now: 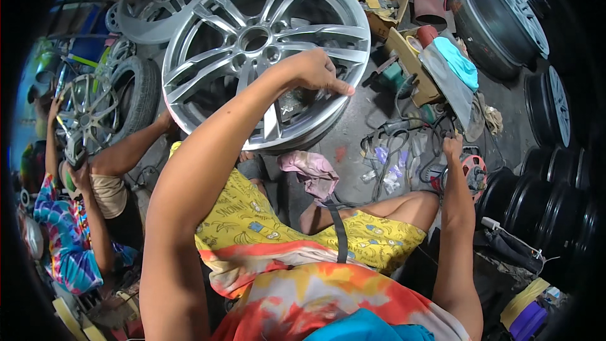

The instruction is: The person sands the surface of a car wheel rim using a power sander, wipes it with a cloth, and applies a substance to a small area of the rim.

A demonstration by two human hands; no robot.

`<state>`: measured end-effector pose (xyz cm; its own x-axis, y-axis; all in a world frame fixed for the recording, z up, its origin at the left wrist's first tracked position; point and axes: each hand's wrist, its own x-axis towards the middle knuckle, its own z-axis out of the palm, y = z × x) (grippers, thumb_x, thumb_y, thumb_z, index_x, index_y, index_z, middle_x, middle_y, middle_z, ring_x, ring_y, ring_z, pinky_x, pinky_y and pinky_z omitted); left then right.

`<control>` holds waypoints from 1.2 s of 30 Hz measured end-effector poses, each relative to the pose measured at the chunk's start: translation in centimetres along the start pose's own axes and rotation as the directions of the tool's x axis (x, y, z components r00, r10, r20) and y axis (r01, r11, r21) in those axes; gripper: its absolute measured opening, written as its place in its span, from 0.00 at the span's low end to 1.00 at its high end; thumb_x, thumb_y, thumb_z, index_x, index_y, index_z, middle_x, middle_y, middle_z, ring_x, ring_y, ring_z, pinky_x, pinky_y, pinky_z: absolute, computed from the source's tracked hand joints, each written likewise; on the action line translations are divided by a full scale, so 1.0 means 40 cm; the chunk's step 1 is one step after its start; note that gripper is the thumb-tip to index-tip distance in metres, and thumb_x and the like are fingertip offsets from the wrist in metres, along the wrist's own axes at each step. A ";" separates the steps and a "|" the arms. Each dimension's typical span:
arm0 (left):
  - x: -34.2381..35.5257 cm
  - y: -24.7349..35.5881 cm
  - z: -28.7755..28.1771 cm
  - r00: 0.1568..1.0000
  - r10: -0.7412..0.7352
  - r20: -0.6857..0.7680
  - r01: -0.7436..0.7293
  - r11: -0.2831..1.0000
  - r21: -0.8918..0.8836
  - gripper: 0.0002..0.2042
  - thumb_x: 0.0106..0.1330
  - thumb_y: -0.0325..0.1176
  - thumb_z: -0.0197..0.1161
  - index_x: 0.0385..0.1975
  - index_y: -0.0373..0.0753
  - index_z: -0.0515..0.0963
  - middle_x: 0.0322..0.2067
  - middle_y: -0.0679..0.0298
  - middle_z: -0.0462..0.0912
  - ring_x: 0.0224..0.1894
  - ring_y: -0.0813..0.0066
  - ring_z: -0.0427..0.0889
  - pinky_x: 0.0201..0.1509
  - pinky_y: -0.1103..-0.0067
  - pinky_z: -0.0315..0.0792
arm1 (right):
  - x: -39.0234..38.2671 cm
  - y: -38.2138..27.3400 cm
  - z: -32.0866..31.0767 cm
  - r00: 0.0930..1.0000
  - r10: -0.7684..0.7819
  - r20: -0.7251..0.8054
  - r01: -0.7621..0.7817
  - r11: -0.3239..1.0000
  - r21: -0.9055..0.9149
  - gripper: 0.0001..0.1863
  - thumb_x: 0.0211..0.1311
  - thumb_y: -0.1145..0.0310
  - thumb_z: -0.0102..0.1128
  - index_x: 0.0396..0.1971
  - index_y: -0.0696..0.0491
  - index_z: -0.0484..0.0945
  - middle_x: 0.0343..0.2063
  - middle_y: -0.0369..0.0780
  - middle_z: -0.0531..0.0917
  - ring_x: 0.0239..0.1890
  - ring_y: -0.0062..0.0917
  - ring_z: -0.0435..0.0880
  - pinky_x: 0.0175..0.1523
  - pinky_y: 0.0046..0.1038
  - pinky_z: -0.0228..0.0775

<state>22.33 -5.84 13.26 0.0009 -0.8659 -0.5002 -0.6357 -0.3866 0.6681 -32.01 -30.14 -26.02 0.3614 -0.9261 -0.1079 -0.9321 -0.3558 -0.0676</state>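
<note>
A silver alloy wheel (255,40) with paired spokes lies face up and tilted before me. My left hand (315,71) reaches across its face, fingers curled over the spokes at the right and thumb stretched onto the outer lip. At the right, my right hand (452,144) is closed beside dark cables and the lower corner of a grey sheet (442,79). What it grips is too small to make out. Just past it sits a power tool (473,169) with a red round part. A teal cloth (456,63) lies on the sheet.
A cardboard box (380,28) of scraps stands behind the wheel. Tangled cords (394,145) and plastic bits lie on the floor near a pink cloth (309,173). Several dark wheels (536,208) line the right. At left, another person (82,227) handles a spoked wheel (88,110) beside a tyre (140,95).
</note>
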 end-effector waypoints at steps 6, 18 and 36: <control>0.040 0.012 0.006 0.988 -0.041 -0.147 0.033 0.998 -0.052 0.32 0.50 0.65 0.81 0.19 0.34 0.86 0.21 0.60 0.85 0.27 0.72 0.84 0.37 0.76 0.76 | -0.195 -0.164 -0.275 0.814 0.346 -0.467 -0.139 0.896 0.421 0.23 0.75 0.59 0.54 0.59 0.59 0.83 0.57 0.52 0.81 0.59 0.50 0.81 0.64 0.43 0.71; -0.164 -0.024 -0.033 0.947 -0.166 0.275 -0.044 0.781 0.623 0.51 0.30 0.70 0.83 0.58 0.46 0.80 0.67 0.46 0.65 0.74 0.44 0.58 0.77 0.54 0.58 | -0.510 -0.533 -0.649 0.754 0.563 -0.338 0.180 0.318 0.931 0.07 0.68 0.74 0.71 0.44 0.58 0.87 0.35 0.31 0.86 0.31 0.10 0.77 0.38 0.15 0.69; -0.306 0.079 0.138 0.967 0.245 -0.071 -0.220 0.661 -0.718 0.17 0.74 0.41 0.70 0.46 0.29 0.86 0.40 0.62 0.89 0.40 0.77 0.87 0.48 0.77 0.85 | -0.630 -0.954 -0.844 0.984 0.114 -0.140 0.172 -0.360 0.917 0.16 0.70 0.75 0.68 0.55 0.58 0.76 0.45 0.38 0.85 0.40 0.16 0.84 0.41 0.23 0.82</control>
<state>16.06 5.29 18.45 -0.0998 -0.9546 -0.2807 0.1339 -0.2925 0.9469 -6.37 2.56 12.79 0.2457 -0.9690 0.0249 0.4198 0.0832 -0.9038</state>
